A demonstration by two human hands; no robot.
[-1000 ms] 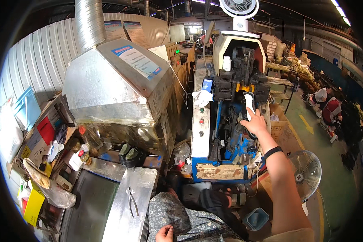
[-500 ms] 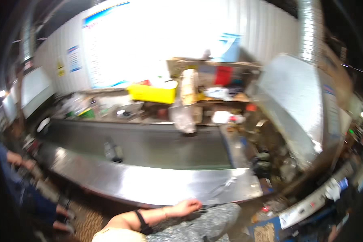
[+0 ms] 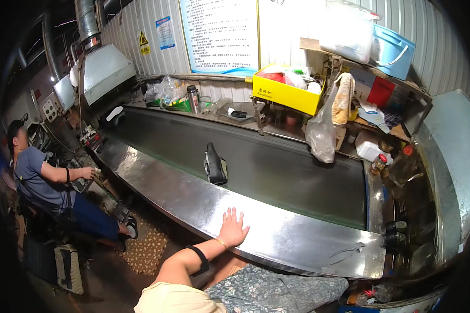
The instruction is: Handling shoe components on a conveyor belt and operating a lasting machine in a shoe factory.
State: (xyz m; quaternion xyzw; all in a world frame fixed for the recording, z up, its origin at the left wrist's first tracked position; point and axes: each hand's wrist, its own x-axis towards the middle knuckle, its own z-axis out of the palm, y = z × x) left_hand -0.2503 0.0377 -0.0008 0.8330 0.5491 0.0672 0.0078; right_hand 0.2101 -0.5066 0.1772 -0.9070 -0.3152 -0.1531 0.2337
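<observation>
We see our left hand [image 3: 231, 229] spread flat, fingers open, on the steel bench [image 3: 277, 237] rim, gripping nothing; our right hand is out of sight. Just beyond the hand a black shoe part [image 3: 214, 164] lies on the dark belt [image 3: 287, 172], with a yellow bin [image 3: 284, 94] farther off.

Factory workshop, as I see it from the head camera: a long conveyor belt [image 3: 277, 172] with a steel rim crosses the centre. Corrugated metal wall [image 3: 297, 31] at 12 o'clock, extraction hood [image 3: 105, 68] at 10, cluttered shelf [image 3: 360, 94] at 2.
</observation>
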